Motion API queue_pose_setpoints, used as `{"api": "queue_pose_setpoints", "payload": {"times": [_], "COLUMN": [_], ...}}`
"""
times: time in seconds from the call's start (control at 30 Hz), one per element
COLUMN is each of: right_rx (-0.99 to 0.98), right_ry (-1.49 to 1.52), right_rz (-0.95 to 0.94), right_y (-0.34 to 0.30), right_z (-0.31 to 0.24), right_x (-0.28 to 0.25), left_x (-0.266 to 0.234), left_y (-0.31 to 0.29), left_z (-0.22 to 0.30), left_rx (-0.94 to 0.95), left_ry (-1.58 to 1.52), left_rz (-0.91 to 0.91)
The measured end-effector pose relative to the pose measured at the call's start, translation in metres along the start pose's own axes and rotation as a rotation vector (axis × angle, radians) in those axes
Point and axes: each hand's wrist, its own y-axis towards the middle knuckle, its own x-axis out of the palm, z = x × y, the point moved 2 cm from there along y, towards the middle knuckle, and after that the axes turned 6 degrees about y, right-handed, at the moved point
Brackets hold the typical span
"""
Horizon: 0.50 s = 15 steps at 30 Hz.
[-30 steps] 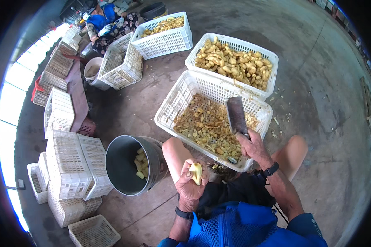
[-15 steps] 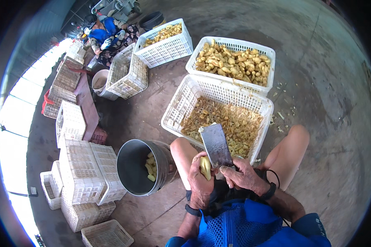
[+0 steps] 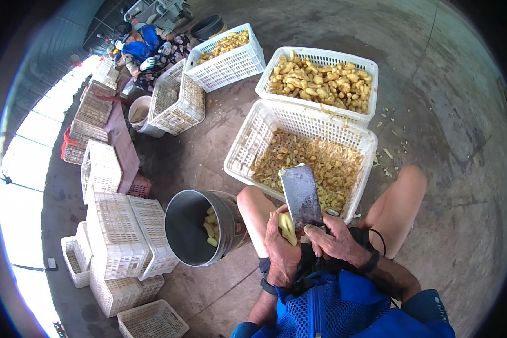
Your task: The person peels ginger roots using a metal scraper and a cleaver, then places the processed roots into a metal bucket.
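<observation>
My left hand (image 3: 282, 252) is closed around a pale yellow piece of root that looks like ginger (image 3: 288, 227). In my right hand (image 3: 340, 243) is a cleaver (image 3: 301, 194) with a wide dark blade, its handle mostly hidden by my fingers. The blade points away from me, its left edge close beside the root. Just past my knees stands a white crate (image 3: 244, 129) with brown and yellow peelings (image 3: 327, 163) in it. A grey bucket (image 3: 178, 244) beside my left knee holds several peeled yellow pieces (image 3: 210, 226).
Beyond the peelings crate, another white crate (image 3: 373, 67) is full of knobbly roots (image 3: 321, 84). Stacked white crates (image 3: 117, 231) line the left side. At the far left a co-worker (image 3: 146, 48) sits near a third filled crate (image 3: 231, 67). Scraps lie on the floor at the right.
The root in my left hand has turned a little and shows more pale surface. The cleaver has shifted slightly alongside it. The whole view has drifted slightly.
</observation>
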Motion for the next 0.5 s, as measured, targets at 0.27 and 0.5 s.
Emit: {"api": "queue_pose_setpoints", "payload": {"times": [0.27, 0.5], "right_rx": [-0.023, 0.031], "right_ry": [0.01, -0.019], "right_rz": [-0.003, -0.019], "right_y": [0.0, 0.001], "right_z": [-0.001, 0.002], "right_x": [-0.001, -0.008], "left_x": [-0.003, 0.01], "left_y": [0.0, -0.005], "left_z": [-0.005, -0.005], "left_rx": [0.211, 0.05], "left_ry": [0.438, 0.173], "left_rz": [0.032, 0.076]}}
